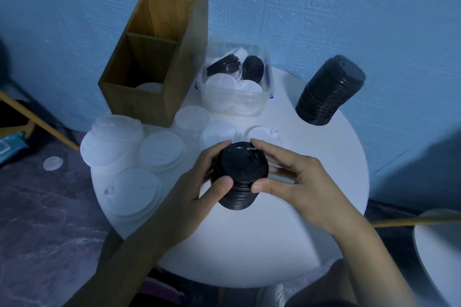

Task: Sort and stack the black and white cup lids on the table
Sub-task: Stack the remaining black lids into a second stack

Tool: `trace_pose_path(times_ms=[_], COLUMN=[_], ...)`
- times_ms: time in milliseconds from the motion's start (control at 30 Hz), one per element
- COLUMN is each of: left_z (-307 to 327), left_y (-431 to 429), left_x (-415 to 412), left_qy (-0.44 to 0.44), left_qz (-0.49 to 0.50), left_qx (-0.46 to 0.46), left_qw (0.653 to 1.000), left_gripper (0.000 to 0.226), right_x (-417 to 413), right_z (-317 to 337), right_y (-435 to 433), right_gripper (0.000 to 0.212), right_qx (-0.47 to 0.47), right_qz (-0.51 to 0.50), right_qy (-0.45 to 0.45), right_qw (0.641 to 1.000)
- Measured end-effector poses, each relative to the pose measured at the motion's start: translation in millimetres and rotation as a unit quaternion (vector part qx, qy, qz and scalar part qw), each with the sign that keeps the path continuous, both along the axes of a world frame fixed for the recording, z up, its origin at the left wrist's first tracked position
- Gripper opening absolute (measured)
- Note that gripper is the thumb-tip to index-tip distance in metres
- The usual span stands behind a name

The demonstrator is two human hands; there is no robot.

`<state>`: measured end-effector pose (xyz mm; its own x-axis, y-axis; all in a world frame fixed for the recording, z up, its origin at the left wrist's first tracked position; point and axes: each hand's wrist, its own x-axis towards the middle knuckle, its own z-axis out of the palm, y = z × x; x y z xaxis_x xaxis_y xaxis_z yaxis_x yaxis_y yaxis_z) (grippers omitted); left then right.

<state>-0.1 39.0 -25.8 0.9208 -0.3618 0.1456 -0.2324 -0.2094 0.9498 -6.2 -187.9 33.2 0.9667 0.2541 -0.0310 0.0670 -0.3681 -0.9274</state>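
Both hands hold a short black stack (240,172) of lids over the near middle of the round white bench (249,244). The left hand (197,189) wraps the stack's left side, with the thumb on the near rim and the fingers (219,148) curled round the far edge. The right hand (296,179) grips the right side the same way: the thumb presses the near rim and the fingers (260,146) bend over the far rim of the top lid. The stack thus sits between the two sets of fingers, pinched from both sides and tilted a little toward the camera. Whether its base touches the bench cannot be told.

A taller stack (329,90) of black lids stands at the far right of the bench, well apart from the hands. A clear tub (249,93) at the far edge holds black and white lids mixed loosely. Just left of it stands a wooden box (179,70) with divided compartments, and something pale shows at the bottom of the nearest one. White lids (162,151) lie singly and in low stacks across the left and middle of the bench, some just beyond the fingers. A stray lid (53,163), also white, lies on the floor to the left.
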Motion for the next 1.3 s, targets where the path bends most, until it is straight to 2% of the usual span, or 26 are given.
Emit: trace_pose_path(times_ms=[200,333,400,500,533,600,667,767,933,1067,1167,1233,1300], left_z=[-3,-5,-6,-8,-10,-11,-11,-11,-10,-11,-9,-9,-8], left_y=[-3,-2,-3,-3,-3,-3,-2,-1,-1,-1,-2,-2,-3], left_x=[3,4,4,5,6,7,8,8,8,9,7,7,7], left_qy=[-0.004,-0.026,-0.032,-0.034,-0.033,-0.029,-0.033,-0.039,-0.036,-0.036,-0.032,-0.028,-0.026], left_qz=[0.013,0.026,0.033,0.046,0.049,0.051,0.055,0.061,0.060,0.058,0.058,0.061,0.062], left_qx=[-0.008,-0.012,-0.015,-0.006,-0.002,0.009,0.028,0.050,0.050,0.048,0.036,0.033,0.033], left_qw=[1.000,0.999,0.999,0.998,0.998,0.998,0.998,0.996,0.996,0.996,0.997,0.997,0.997], left_gripper=[0.069,0.069,0.068,0.070,0.071,0.074,0.075,0.076,0.075,0.075,0.073,0.073,0.074], right_x=[29,101,141,198,214,242,259,272,272,259,236,212,177], right_z=[30,36,34,35,33,29,29,29,28,44,58,63,68], right_y=[-6,1,10,18,19,19,20,21,19,11,7,7,6], right_gripper=[0.047,0.031,0.025,0.024,0.028,0.050,0.064,0.060,0.042,0.024,0.020,0.022,0.021], right_qx=[0.006,-0.077,-0.151,-0.313,-0.373,-0.487,-0.533,-0.524,-0.514,-0.456,-0.329,-0.181,-0.035], right_qz=[0.058,-0.060,-0.097,-0.113,-0.098,-0.067,-0.044,-0.018,-0.051,-0.097,-0.133,-0.113,-0.070], right_qy=[0.025,-0.113,-0.184,-0.242,-0.246,-0.235,-0.187,-0.148,-0.188,-0.194,-0.183,-0.146,-0.097], right_qw=[0.998,0.989,0.966,0.912,0.889,0.839,0.824,0.839,0.835,0.863,0.917,0.966,0.992])
